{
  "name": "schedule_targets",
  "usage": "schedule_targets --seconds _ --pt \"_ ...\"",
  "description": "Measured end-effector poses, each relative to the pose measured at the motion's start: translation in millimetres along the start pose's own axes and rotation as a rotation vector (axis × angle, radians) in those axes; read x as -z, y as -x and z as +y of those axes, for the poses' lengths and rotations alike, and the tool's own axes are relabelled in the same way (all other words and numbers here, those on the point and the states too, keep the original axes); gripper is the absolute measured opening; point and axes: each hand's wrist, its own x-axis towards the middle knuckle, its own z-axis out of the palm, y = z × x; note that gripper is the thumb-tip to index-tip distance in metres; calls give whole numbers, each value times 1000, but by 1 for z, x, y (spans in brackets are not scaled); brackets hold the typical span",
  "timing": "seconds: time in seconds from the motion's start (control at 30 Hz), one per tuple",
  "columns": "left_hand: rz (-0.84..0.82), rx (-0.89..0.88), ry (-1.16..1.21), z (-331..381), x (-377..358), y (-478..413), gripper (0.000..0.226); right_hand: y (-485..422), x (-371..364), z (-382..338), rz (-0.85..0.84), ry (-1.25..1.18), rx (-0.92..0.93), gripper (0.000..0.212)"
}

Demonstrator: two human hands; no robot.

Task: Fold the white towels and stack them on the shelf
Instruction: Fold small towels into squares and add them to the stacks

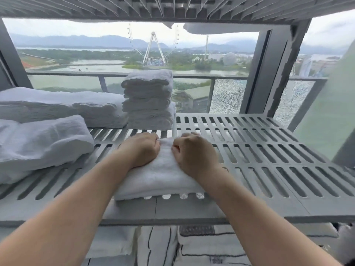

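Head view: the left hand (141, 148) and the right hand (193, 153) sit side by side, close but apart, on top of a folded white towel (159, 176). Both have their fingers curled over its far edge, bunching the cloth between the knuckles; the fingertips themselves are hidden. The towel lies flat on the slotted grey shelf (269, 152), near the middle of its front edge, with its near fold just short of the solid front rim.

To the right of the hands the slotted surface runs bare to the corner post (272, 73). To the left, a loosely bundled towel (44, 143) lies near the left forearm. Behind it is a wide, low pile of towels (57, 106). A tall stack of folded towels (148, 98) stands at the back, just beyond the hands and touching the low pile's right end.

The upper shelf (172, 8) closes in overhead, and white cloth (221, 28) shows along its far edge. Below the front rim lies white fabric with dark lines (201, 246); a small dark mark on it is too small to read. Behind the shelving are a window, a railing (76, 73) and a Ferris wheel (153, 47).
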Motion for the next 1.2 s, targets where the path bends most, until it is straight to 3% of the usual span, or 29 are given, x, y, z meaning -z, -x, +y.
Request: schedule_targets --seconds 0.17,0.33,0.47,0.6,0.8,0.9,1.0,1.1,1.2 --pt "7 -34 -37 -2 0 1 38 21 -16 -53 -118 130 -199 51" --pt "-32 82 -197 2 8 18 38 42 -4 -51 128 17 -293 26" --pt "-149 166 -377 7 16 39 47 53 10 -49 109 93 -480 25" --pt "-114 265 -417 6 23 61 41 66 20 -65 145 141 -532 25" --pt "-83 298 -441 6 31 95 40 95 32 -76 -40 -66 -559 44" --pt "-45 367 -292 5 34 113 45 100 37 -78 -119 -106 -570 48" --pt "-33 287 -109 -7 36 130 51 104 40 -85 -104 -298 -557 34" --pt "-23 274 253 -16 44 147 60 106 41 -82 -79 -389 -569 21" --pt "3 277 521 -21 53 161 67 104 44 -81 -80 -526 -592 44"
